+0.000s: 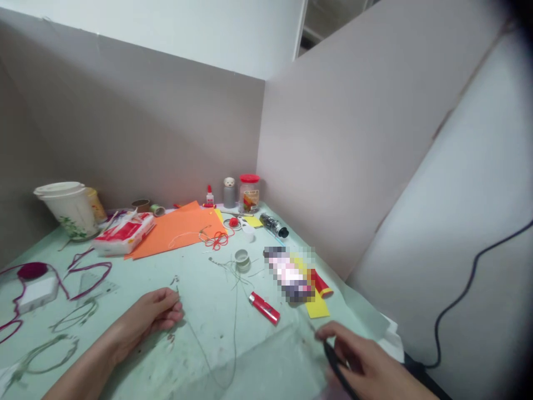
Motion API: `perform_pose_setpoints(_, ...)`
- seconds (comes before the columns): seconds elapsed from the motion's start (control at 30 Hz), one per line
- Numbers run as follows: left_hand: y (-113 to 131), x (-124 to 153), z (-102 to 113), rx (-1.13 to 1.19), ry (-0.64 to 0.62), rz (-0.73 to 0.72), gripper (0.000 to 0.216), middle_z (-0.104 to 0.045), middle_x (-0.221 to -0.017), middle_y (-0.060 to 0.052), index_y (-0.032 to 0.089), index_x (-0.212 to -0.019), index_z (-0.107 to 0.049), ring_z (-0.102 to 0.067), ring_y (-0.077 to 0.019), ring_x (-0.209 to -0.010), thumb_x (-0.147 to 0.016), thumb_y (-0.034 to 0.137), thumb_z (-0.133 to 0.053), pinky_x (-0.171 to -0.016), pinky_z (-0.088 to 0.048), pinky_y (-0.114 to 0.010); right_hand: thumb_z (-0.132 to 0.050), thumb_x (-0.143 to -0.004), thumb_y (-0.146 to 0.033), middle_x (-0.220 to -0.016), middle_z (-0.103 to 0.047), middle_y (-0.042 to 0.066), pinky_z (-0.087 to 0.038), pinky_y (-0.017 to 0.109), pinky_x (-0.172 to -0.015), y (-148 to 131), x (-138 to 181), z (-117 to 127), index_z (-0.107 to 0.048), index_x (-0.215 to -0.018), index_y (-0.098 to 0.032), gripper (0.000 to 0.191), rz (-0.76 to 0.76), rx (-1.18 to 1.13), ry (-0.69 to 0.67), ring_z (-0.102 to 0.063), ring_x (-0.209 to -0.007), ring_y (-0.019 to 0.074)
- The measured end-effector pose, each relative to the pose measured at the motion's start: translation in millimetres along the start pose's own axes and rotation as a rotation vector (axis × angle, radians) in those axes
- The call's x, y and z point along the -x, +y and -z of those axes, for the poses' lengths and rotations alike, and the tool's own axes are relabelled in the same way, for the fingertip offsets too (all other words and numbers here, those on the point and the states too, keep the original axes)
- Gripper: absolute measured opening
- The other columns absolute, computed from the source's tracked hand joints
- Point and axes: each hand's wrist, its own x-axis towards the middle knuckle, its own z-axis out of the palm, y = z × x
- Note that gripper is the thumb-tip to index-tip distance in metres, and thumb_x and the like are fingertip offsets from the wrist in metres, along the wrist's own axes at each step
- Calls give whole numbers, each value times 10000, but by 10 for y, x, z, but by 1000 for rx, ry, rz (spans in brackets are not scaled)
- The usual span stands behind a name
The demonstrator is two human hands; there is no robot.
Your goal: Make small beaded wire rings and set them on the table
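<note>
My left hand (156, 311) is closed in a pinch on a thin green cord (200, 344). From those fingers the cord droops to the table in a loop and runs back up toward a small spool (242, 260). My right hand (362, 355), at the lower right, is wrapped around what look like black-handled scissors (332, 358); their tip is blurred and points up and left. Between the hands, nearer the right one, lies a red lighter (265, 308). A few small dark beads or scraps (175, 279) are beside my left fingertips.
Orange paper (179, 230), a tissue pack (124, 233) and a white bucket (69, 211) stand back left. A red-lidded jar (249, 194) is in the far corner. A pixelated object (289, 275) lies over yellow paper (318, 308). Purple yarn (106, 272) and knotted cords (50, 355) are left.
</note>
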Motion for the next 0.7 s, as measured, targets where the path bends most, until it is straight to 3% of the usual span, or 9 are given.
perform_pose_setpoints(0.1,-5,-8,-2,-16,10,14,317,-628,-687,-12,162,-687,-574,-588,-91,-596,-674,426,-750,-547,-493,-156,-581,-726,-395,-616,-580,2,-332,262,-535,146,-293,146,-637,-1033,-259,341,-41,168,263,-502,-567,177)
perform_pose_setpoints(0.17,-10,-15,-1,-34,14,13,319,-623,-673,-9,166,-683,-578,-578,-89,-591,-684,442,-737,-542,-487,-152,-511,-782,-389,-771,-658,42,-372,288,-602,160,-466,221,-609,-1098,-263,355,-45,275,339,-574,-678,218)
perform_pose_setpoints(0.3,-29,-39,18,-48,17,38,324,-613,-670,-5,173,-685,-583,-569,-92,-590,-692,466,-721,-550,-491,-158,-402,-851,-319,-1034,-663,74,-398,309,-745,91,-729,283,-571,-1120,-248,326,64,357,252,-602,-903,239)
perform_pose_setpoints(0.4,-52,-62,32,-54,31,39,315,-614,-687,-11,174,-688,-588,-575,-105,-597,-681,455,-732,-549,-494,-171,-395,-855,-306,-969,-670,92,-397,313,-712,61,-853,265,-510,-1184,-221,358,-7,429,257,-612,-854,244)
perform_pose_setpoints(0.5,-70,-71,31,-51,46,12,309,-613,-691,-7,177,-679,-583,-570,-102,-586,-681,447,-733,-523,-481,-164,-408,-855,-348,-812,-671,93,-369,305,-614,78,-900,236,-536,-1108,-199,321,-151,527,295,-608,-725,252)
perform_pose_setpoints(0.7,-100,-107,57,-44,51,46,323,-600,-660,-1,173,-670,-579,-549,-84,-555,-673,452,-741,-505,-484,-146,-419,-867,-320,-867,-652,72,-368,282,-653,210,-841,261,-624,-999,-227,261,-44,505,305,-601,-814,221)
